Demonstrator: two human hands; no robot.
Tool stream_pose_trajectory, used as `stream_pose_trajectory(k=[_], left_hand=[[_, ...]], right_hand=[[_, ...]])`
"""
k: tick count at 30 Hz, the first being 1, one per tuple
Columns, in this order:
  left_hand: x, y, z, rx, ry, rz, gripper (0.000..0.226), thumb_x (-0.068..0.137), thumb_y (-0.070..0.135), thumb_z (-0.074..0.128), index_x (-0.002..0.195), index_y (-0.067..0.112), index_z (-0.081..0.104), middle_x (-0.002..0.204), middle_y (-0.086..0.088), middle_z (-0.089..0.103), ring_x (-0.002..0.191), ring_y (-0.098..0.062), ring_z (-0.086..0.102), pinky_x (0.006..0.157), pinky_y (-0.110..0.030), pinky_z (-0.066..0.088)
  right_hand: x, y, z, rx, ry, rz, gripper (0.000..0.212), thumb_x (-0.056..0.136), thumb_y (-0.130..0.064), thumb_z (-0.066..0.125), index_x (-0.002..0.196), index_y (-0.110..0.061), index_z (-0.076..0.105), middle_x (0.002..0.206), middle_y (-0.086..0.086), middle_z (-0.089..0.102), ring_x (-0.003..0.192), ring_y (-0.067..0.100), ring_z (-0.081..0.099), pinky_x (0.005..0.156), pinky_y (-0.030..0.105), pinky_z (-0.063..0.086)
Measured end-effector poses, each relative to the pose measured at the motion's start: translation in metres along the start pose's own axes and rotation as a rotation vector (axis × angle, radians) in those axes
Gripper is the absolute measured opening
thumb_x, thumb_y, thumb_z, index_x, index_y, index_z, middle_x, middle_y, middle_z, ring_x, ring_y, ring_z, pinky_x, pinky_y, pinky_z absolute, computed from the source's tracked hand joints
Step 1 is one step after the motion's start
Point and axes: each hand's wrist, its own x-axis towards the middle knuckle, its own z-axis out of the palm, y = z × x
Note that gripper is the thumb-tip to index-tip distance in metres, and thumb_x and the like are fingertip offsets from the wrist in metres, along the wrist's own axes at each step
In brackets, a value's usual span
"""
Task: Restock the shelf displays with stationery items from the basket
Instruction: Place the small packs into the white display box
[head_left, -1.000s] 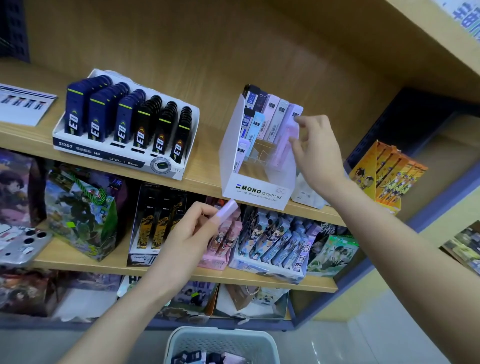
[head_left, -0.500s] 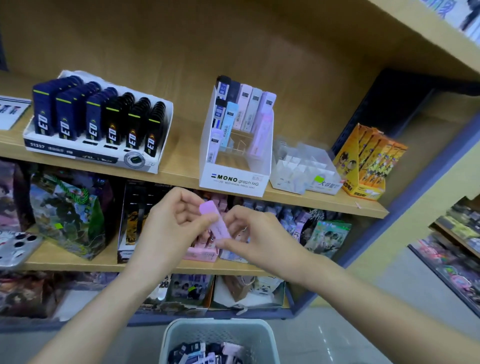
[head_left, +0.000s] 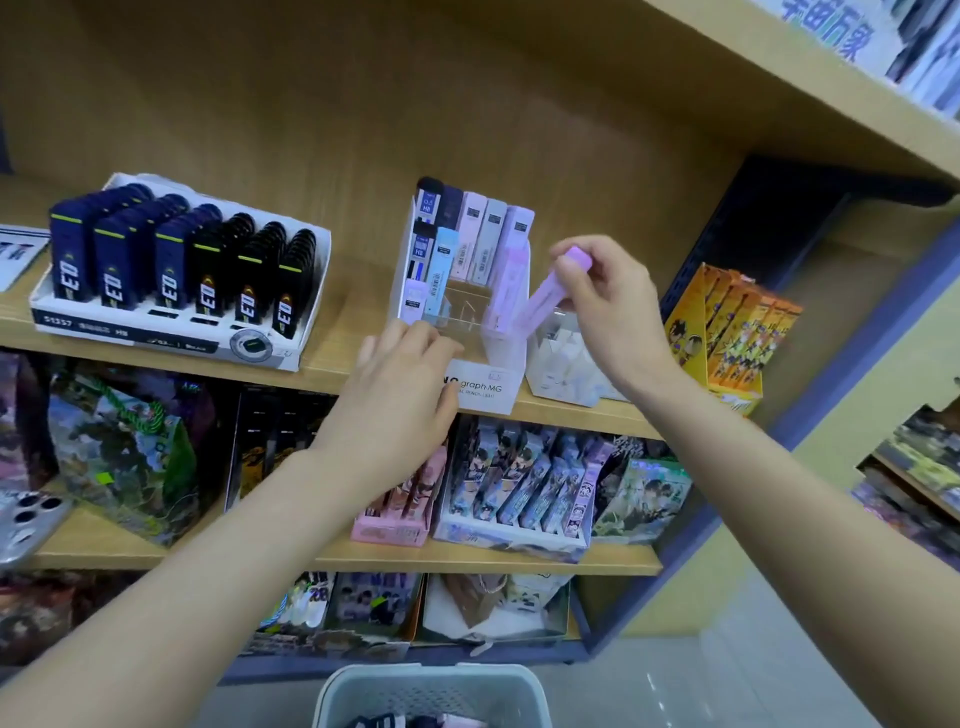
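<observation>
The right hand (head_left: 613, 312) is raised with its fingers curled, pinching a pale purple lead case (head_left: 550, 293) near its cap. The case tilts down and to the left, and its lower end meets the right wall of the white display box (head_left: 501, 343). Whether that end is already inside a slot I cannot tell, since the wall there is pale and blurred. The left hand (head_left: 400, 384) lies lower and to the left on the front of the same box. Its fingers are loosely spread and hold nothing, and its palm hides the start of the printed label. Both forearms run out of view at the bottom corners. Just beyond the left fingertips the box's clear front compartments show, with a few upright cases in black, blue, pink and grey behind them. Under the right wrist sits a small white divider box (head_left: 561, 364), half covered and hard to read. Right of that hand stand orange packs (head_left: 727, 332). Well to the left of the left hand is a tray of dark blue and black cases (head_left: 171, 280). Below, between the forearms, the basket (head_left: 431, 691) is cut off by the frame's edge, so only scraps of dark and pink items show.
</observation>
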Motion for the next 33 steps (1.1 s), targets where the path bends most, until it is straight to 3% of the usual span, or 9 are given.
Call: stream_pose_trajectory(k=[3, 8, 15, 19, 23, 26, 29, 33], left_hand=[[-0.001, -0.001, 0.003, 0.021, 0.044, 0.015, 0.033, 0.097, 0.021, 0.045, 0.128, 0.012, 0.053, 0.113, -0.002, 0.046, 0.098, -0.013, 0.022, 0.080, -0.025, 0.019], [-0.002, -0.008, 0.003, 0.079, 0.046, 0.016, 0.025, 0.093, 0.019, 0.049, 0.116, 0.015, 0.059, 0.105, -0.001, 0.045, 0.098, -0.020, 0.034, 0.080, -0.027, 0.026], [-0.001, -0.015, 0.003, 0.134, 0.081, 0.056, 0.019, 0.089, 0.014, 0.055, 0.106, 0.011, 0.063, 0.093, -0.002, 0.045, 0.091, -0.021, 0.040, 0.078, -0.028, 0.026], [0.000, -0.016, 0.005, 0.148, 0.113, 0.078, 0.016, 0.087, 0.013, 0.058, 0.102, 0.010, 0.063, 0.090, -0.001, 0.045, 0.088, -0.018, 0.037, 0.076, -0.029, 0.027], [-0.001, -0.015, 0.007, 0.180, 0.112, 0.100, 0.015, 0.085, 0.012, 0.060, 0.100, 0.009, 0.063, 0.090, -0.004, 0.049, 0.087, -0.024, 0.044, 0.074, -0.034, 0.035], [-0.005, -0.015, 0.007, 0.208, 0.139, 0.123, 0.017, 0.084, 0.011, 0.060, 0.101, 0.009, 0.063, 0.092, -0.006, 0.051, 0.086, -0.025, 0.046, 0.075, -0.036, 0.037], [-0.021, -0.015, 0.012, 0.215, 0.179, 0.185, 0.019, 0.086, 0.015, 0.047, 0.097, 0.009, 0.061, 0.092, -0.007, 0.053, 0.085, -0.023, 0.042, 0.074, -0.033, 0.028], [-0.062, -0.014, 0.035, 0.158, 0.141, 0.213, 0.024, 0.084, 0.018, 0.040, 0.093, 0.009, 0.061, 0.088, -0.006, 0.055, 0.085, -0.022, 0.043, 0.076, -0.033, 0.030]], right_hand=[[0.028, 0.004, 0.006, -0.027, 0.084, -0.075, 0.016, 0.091, -0.009, 0.051, 0.095, -0.016, 0.066, 0.088, -0.012, 0.062, 0.075, -0.004, 0.053, 0.073, 0.013, 0.043], [0.051, 0.014, 0.014, -0.132, -0.058, -0.108, 0.015, 0.086, -0.008, 0.063, 0.098, -0.015, 0.066, 0.087, -0.004, 0.062, 0.070, 0.000, 0.052, 0.068, 0.008, 0.042], [0.059, 0.026, 0.017, -0.346, -0.202, -0.126, 0.018, 0.079, -0.009, 0.073, 0.090, -0.016, 0.060, 0.088, 0.000, 0.059, 0.078, 0.012, 0.055, 0.077, 0.024, 0.049], [0.060, 0.027, 0.023, -0.449, -0.185, -0.178, 0.028, 0.078, -0.011, 0.074, 0.102, -0.012, 0.061, 0.096, -0.004, 0.048, 0.083, 0.011, 0.051, 0.080, 0.025, 0.046], [0.053, 0.031, 0.025, -0.505, -0.142, -0.204, 0.037, 0.085, -0.016, 0.069, 0.118, -0.011, 0.055, 0.113, 0.001, 0.051, 0.091, 0.010, 0.051, 0.082, 0.031, 0.048], [0.040, 0.035, 0.025, -0.523, -0.070, -0.201, 0.034, 0.093, -0.021, 0.058, 0.125, -0.012, 0.052, 0.121, 0.002, 0.052, 0.104, 0.013, 0.052, 0.076, 0.022, 0.039], [0.012, 0.044, 0.019, -0.498, -0.019, -0.231, 0.027, 0.097, -0.022, 0.051, 0.121, -0.011, 0.052, 0.117, 0.003, 0.053, 0.104, 0.014, 0.052, 0.076, 0.018, 0.033], [-0.042, 0.069, 0.006, -0.541, -0.007, -0.318, 0.020, 0.097, -0.022, 0.048, 0.110, -0.010, 0.056, 0.102, 0.003, 0.055, 0.090, 0.014, 0.048, 0.071, 0.025, 0.036]])
